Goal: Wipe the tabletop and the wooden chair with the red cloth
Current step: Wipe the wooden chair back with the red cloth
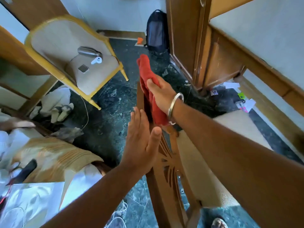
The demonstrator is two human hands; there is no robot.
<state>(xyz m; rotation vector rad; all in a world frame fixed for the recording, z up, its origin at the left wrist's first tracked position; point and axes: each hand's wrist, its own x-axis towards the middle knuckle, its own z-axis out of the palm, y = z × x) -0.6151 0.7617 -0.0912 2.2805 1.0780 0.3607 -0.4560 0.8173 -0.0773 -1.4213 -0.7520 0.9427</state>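
Red cloth [148, 86]: bunched lengthwise, pressed against the top edge of the wooden chair [166, 175] backrest, draped along it from above the fingertips down to the wrist.

Right hand [162, 94]: grip laid over the cloth, thumb on the near face, palm flattening the fabric to the wood; clamped on the cloth. Steel bangle [176, 102] on the wrist.

Left hand [142, 140]: grip apart, fingers straight and together, palm flat against the left face of the backrest, just below the cloth, holding nothing.

Wooden chair: carved backrest seen edge-on, pale seat cushion to its right.

Surroundings: second chair [69, 51] with yellow frame, carrying a metal bottle [88, 51]; black backpack [157, 30] against the wall; dark marbled floor [115, 99].
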